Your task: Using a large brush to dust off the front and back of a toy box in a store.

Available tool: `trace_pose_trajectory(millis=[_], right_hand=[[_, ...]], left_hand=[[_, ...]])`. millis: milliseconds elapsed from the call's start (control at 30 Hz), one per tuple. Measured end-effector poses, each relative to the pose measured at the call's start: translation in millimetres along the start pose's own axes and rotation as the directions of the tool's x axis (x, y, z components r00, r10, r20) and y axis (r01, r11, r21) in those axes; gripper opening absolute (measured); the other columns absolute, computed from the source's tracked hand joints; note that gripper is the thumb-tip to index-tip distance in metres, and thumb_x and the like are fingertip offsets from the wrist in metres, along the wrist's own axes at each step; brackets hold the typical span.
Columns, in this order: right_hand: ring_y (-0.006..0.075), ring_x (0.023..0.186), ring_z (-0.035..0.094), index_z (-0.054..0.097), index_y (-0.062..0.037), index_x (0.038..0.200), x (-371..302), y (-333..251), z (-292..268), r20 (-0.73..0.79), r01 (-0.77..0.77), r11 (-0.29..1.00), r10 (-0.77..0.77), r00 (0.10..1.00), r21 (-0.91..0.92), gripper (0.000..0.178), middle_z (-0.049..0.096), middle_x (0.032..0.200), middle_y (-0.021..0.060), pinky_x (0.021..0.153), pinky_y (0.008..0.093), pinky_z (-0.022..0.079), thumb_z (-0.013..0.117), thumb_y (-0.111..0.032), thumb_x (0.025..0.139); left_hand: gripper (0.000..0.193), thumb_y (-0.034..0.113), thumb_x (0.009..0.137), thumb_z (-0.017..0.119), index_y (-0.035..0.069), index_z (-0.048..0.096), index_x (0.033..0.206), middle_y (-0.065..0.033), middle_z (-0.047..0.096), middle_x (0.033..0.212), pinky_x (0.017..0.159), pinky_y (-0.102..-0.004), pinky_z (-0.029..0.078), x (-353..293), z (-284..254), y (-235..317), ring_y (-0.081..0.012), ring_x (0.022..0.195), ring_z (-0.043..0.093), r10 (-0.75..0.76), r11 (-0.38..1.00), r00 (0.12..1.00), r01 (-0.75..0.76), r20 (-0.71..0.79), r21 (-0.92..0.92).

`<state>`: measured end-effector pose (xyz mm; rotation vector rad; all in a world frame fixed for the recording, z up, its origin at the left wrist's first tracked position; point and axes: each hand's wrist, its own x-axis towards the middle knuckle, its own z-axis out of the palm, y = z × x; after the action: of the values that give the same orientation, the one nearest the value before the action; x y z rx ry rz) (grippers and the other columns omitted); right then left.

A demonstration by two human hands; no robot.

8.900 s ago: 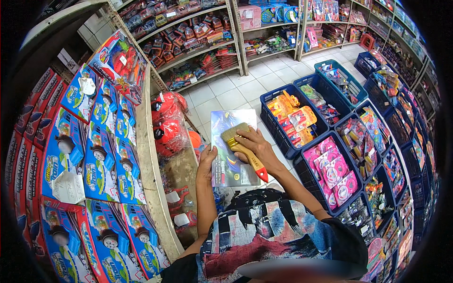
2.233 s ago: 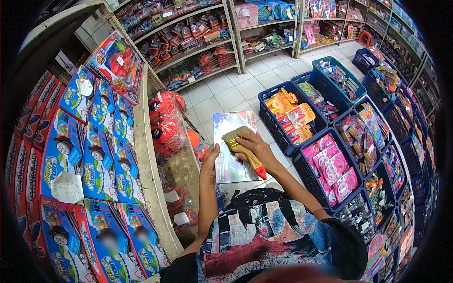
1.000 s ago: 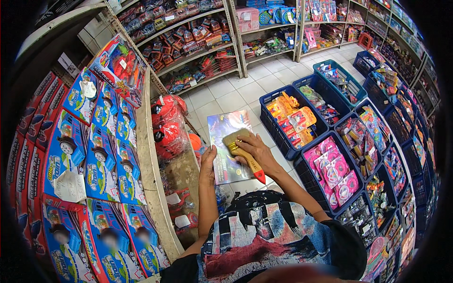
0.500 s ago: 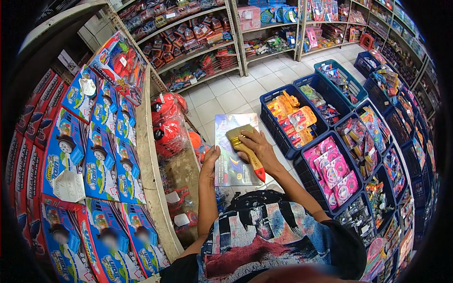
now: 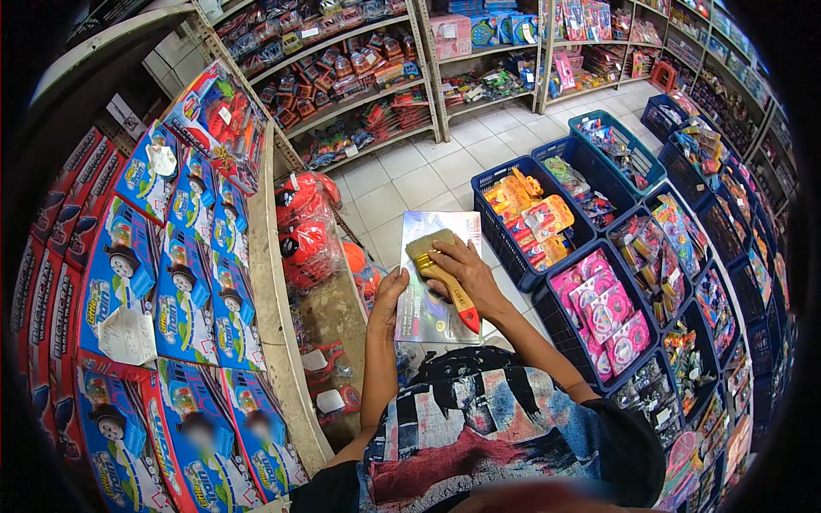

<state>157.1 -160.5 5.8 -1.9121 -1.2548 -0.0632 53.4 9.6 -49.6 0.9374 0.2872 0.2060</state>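
Observation:
My left hand (image 5: 390, 299) grips the left edge of a flat, shiny, colourful box (image 5: 419, 322), its thumb on the top face. My right hand (image 5: 463, 275) is wrapped round a wide paintbrush (image 5: 444, 289) with pale bristles, a gold ferrule and a wooden handle tipped in red. The brush lies slanted over the box face, its bristles toward the far side and the red tip toward me. Part of the handle is hidden under my fingers.
Boxed toy trains (image 5: 184, 295) fill a shelf at my left. Lower down lie red toys in plastic wrap (image 5: 308, 235). Blue baskets (image 5: 537, 278) of packaged toys and a green basket (image 5: 658, 175) stand on the tiled floor at right. Stocked shelves (image 5: 355, 60) line the back.
The box has shifted slightly right and toward me, with my left hand moving along. The brush has turned a little more upright and moved slightly left across the box.

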Motion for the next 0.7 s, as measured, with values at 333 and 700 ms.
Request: trace_pose_trajectory(millis=[333,700], right_hand=[[0.0452,0.128,0.035,0.057,-0.0086,0.122,1,5,1,-0.029,0.012,0.999,-0.011,1.0,0.035,0.05,0.049,0.132,0.0124,0.106,0.0585,0.023,0.066,-0.037,0.081],[0.0433,0.129,0.034,0.057,-0.008,0.121,1,1,-2,-0.099,-0.03,0.999,0.032,0.995,0.016,0.051,0.049,0.132,0.0128,0.106,0.0575,0.023,0.066,-0.038,0.081]], left_hand=[[0.051,0.032,0.088,0.063,-0.003,0.048,0.123,-0.0105,0.062,0.103,0.072,-0.0262,0.053,-5,15,6,-0.0153,0.084,0.064,-0.061,0.996,0.998,0.059,0.027,0.069],[0.053,0.031,0.087,0.063,-0.004,0.047,0.124,-0.0105,0.063,0.102,0.072,-0.0271,0.054,-1,9,1,-0.0166,0.083,0.065,-0.075,0.992,0.994,0.066,0.084,0.109]])
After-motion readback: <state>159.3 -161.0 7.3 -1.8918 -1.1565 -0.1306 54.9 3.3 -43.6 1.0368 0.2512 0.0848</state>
